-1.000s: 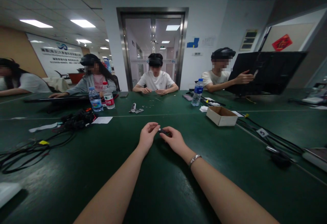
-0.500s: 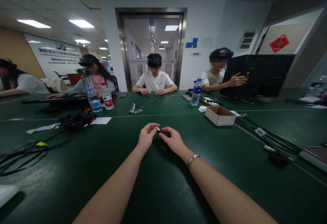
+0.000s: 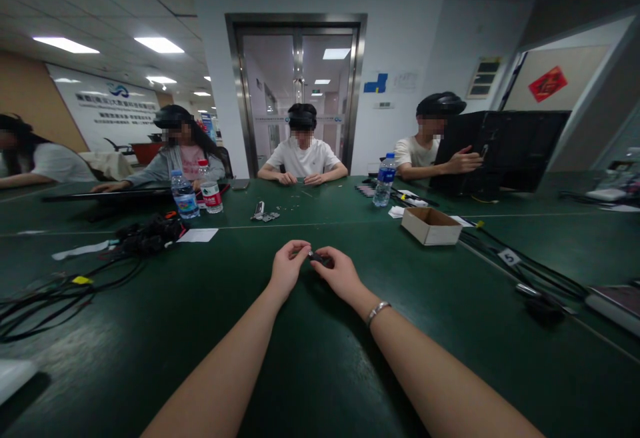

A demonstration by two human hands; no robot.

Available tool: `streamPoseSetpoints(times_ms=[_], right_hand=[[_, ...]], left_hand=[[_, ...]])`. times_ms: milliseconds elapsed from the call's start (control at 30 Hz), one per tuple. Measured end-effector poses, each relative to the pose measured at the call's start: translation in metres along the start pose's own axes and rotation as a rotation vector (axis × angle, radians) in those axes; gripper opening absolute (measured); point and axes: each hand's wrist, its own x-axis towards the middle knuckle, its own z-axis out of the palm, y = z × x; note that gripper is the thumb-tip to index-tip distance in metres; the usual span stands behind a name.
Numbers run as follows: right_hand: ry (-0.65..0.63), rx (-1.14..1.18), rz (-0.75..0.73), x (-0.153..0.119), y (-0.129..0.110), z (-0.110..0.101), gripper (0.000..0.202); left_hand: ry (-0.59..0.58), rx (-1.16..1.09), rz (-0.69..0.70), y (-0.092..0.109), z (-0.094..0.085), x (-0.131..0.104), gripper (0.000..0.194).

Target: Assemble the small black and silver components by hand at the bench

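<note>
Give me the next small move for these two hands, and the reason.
Probably tilt the small dark piece slightly toward the camera, without loosening either grip. The left hand pinches its shiny end, the right hand its dark end, and the fingers hide so much that its details cannot be made out.

Both your forearms reach inward, hands nearly meeting nearer you than the white box (image 3: 431, 227). Left hand (image 3: 291, 262): thumb and fingertips pinched. Right hand (image 3: 336, 268): fingers curled, band on wrist.
</note>
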Motion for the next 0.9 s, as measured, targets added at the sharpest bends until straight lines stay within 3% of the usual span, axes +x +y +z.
streamPoseSetpoints(times_ms=[500, 900], right_hand=[[0.012, -0.063, -0.057, 0.0003, 0.0004, -0.0004, 0.018], [-0.007, -0.008, -0.019, 0.0003, 0.0029, 0.0001, 0.020]], left_hand=[[0.019, 0.041, 0.013, -0.0053, -0.0012, 0.0013, 0.024], [-0.051, -0.108, -0.013, 0.0001, -0.0002, -0.0009, 0.028]])
